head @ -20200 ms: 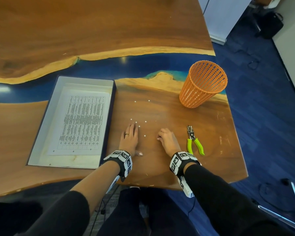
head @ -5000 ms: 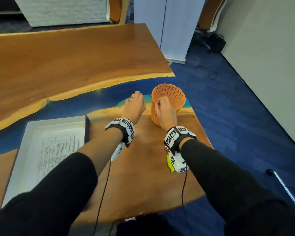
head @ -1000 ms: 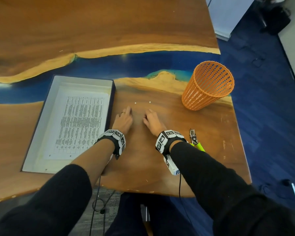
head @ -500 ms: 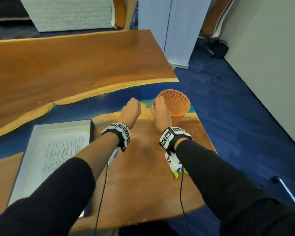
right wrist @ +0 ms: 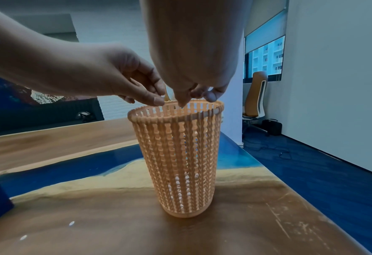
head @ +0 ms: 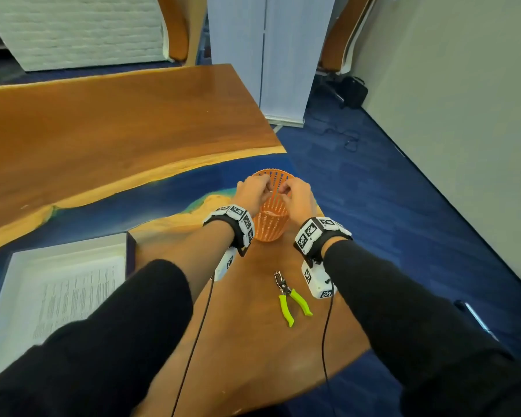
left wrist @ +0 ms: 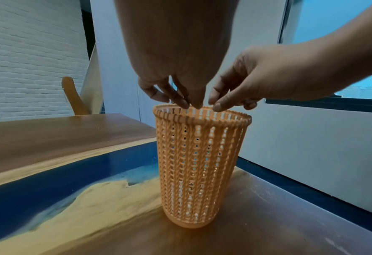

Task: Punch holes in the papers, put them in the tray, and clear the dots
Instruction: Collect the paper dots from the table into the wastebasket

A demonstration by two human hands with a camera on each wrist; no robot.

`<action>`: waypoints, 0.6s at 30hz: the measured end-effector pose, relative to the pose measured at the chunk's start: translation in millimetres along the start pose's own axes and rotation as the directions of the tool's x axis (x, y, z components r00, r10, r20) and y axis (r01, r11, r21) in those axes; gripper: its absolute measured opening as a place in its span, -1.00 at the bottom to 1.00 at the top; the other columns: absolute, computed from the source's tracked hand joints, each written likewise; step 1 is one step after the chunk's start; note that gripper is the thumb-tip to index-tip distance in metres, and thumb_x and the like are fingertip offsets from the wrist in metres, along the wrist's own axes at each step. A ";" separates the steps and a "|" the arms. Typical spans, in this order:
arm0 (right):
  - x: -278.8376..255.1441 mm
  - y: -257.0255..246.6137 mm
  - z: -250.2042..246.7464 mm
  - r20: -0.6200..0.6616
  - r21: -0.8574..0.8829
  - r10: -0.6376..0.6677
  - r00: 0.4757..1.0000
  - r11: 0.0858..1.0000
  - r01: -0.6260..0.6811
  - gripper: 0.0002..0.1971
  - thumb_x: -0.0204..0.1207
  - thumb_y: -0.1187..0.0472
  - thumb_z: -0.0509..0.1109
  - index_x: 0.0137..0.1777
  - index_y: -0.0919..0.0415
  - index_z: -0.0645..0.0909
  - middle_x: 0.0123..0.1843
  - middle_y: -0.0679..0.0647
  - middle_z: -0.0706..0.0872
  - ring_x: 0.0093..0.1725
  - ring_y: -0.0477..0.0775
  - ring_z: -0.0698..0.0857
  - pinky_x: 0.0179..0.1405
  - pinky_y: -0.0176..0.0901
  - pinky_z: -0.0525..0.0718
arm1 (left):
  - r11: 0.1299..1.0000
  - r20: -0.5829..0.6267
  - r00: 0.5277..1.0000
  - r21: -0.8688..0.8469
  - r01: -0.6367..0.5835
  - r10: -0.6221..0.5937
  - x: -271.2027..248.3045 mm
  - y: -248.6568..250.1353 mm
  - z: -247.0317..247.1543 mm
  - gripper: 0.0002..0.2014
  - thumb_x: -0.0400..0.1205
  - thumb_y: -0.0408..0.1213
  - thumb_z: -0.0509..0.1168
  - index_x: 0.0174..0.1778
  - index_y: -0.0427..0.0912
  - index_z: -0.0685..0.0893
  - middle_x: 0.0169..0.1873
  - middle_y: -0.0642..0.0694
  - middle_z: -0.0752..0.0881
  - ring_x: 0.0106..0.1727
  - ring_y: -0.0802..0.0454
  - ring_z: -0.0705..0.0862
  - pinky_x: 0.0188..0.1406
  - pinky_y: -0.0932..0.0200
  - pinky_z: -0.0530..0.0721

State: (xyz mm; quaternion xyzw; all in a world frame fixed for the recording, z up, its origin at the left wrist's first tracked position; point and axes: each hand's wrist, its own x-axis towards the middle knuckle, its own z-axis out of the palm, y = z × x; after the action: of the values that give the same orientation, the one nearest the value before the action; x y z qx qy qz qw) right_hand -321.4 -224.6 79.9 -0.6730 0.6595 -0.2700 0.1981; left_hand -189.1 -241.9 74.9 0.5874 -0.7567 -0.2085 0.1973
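Hovering: my left hand [head: 251, 191] and right hand [head: 300, 197] over the orange slatted plastic basket [left wrist: 199, 165]
Grip: fingertips bunched downward; held dots not discernible
Papers [head: 73, 299]: in white tray [head: 11, 275]

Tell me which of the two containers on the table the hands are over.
The orange mesh basket, tall and round; both hands hover at its rim. The flat white tray holds paper.

An orange slatted basket [head: 270, 227] stood upright on the bench [head: 253, 341]. Printed papers [head: 73, 299] lay flat in a white tray [head: 0, 284] with dark outer walls, left of it. A green-handled hole punch [head: 289, 297] lay near the basket. Two white dots [right wrist: 71, 223] were seen on the bench.
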 end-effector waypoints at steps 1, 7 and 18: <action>0.6 1.1 -0.6 0.004 -0.003 0.004 1.000 1.000 -0.004 -0.86 0.50 0.42 0.28 -0.08 0.25 0.65 0.03 0.18 0.69 0.00 0.14 0.67 -0.04 0.01 0.63 | 1.000 -0.012 1.000 0.003 -0.005 0.005 0.7 0.6 -0.5 -0.93 0.65 -0.37 0.27 -0.01 -0.17 0.63 -0.03 -0.10 0.74 0.08 -0.12 0.64 0.15 -0.05 0.40; 1.8 1.7 -5.5 0.017 -0.031 0.030 0.999 0.999 -0.029 -0.81 0.60 0.32 0.25 0.07 0.27 0.69 0.15 0.16 0.69 0.10 0.13 0.67 -0.02 -0.10 0.57 | 0.997 -0.039 0.999 0.068 -0.022 0.025 4.3 1.3 -0.1 -0.91 0.67 -0.31 0.27 0.00 -0.16 0.68 0.04 -0.08 0.69 0.15 -0.09 0.58 0.08 -0.02 0.37; 0.5 1.5 -6.2 0.047 -0.048 -0.038 0.998 0.998 0.041 -0.82 0.47 0.22 0.47 0.05 0.19 0.73 0.10 0.14 0.69 0.07 0.09 0.67 -0.06 -0.15 0.52 | 0.995 -0.046 0.995 0.043 -0.090 0.092 0.9 4.0 0.9 -0.78 0.67 -0.48 0.20 -0.02 -0.15 0.72 0.06 -0.12 0.63 0.19 -0.12 0.50 0.02 0.02 0.25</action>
State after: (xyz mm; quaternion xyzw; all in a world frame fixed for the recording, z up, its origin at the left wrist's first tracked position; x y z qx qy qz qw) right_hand -326.5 -224.6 83.9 -0.6966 0.6477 -0.2423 0.1914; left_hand -192.9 -241.7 76.4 0.5611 -0.7817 -0.1699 0.2127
